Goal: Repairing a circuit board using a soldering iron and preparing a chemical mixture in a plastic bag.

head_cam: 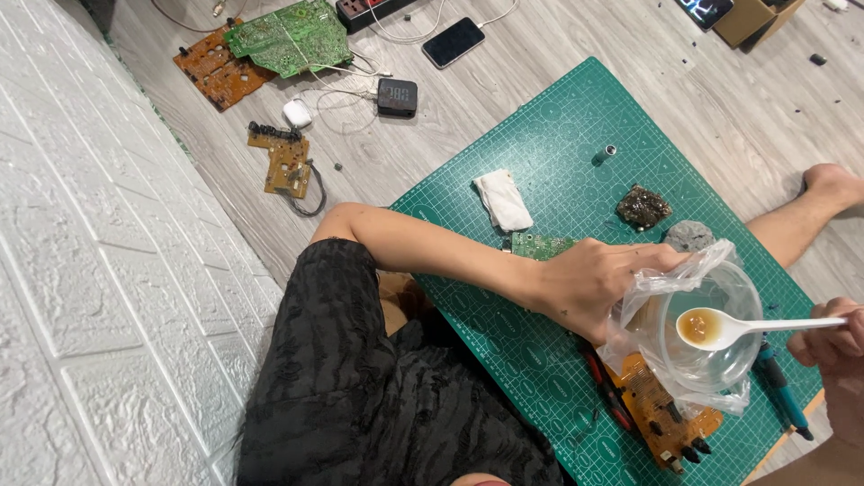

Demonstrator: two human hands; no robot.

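My left hand [594,283] grips the rim of a clear plastic bowl [715,360] wrapped in a clear plastic bag, held over the green cutting mat [558,135]. My right hand [832,346] pinches the handle of a white plastic spoon [720,326] whose bowl holds an amber liquid, hovering inside the clear bowl. An orange circuit board [661,418] lies on the mat under the bowl. A small green circuit board [540,245] peeks out behind my left wrist.
On the mat lie a folded white cloth [504,200], a dark crusty lump [643,207], a grey lump [688,236], a small metal cylinder [609,151], red-handled pliers [605,387] and a teal-handled tool [781,391]. Circuit boards [288,36], a phone [453,41] and a small clock [397,95] sit on the floor.
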